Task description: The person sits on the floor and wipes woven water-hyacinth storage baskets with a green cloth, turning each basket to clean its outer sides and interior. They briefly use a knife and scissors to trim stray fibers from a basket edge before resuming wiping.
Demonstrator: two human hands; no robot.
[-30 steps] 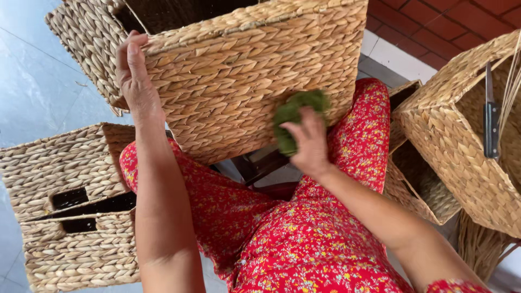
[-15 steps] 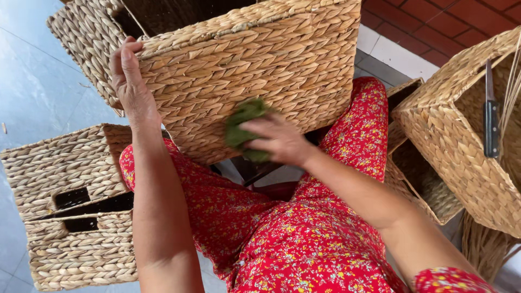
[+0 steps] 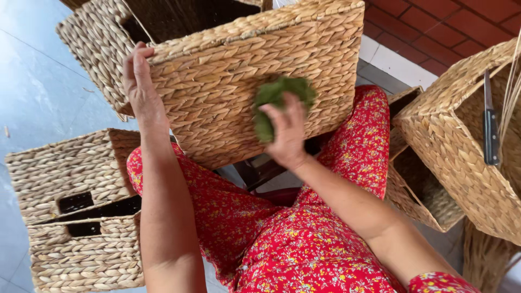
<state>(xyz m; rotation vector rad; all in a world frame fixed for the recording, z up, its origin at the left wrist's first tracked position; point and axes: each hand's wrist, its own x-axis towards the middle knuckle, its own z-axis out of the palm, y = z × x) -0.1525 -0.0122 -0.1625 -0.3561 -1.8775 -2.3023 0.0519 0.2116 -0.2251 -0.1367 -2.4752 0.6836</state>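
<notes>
Green pad rubbed across the woven basket (image 3: 239, 81)
Right hand (image 3: 286, 135) grips green pad (image 3: 279, 100), now higher than before; left hand (image 3: 142, 89) clasps the rim.

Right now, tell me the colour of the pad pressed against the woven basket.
Green: the scouring pad in the right hand, shown clearly in the head view against the tan basket.

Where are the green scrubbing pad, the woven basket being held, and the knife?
green scrubbing pad (image 3: 274, 95), head view, on its upper part above the fingers.
woven basket (image 3: 217, 92), head view, on its facing side wall.
knife (image 3: 491, 138), head view, on its dark handle.
</notes>
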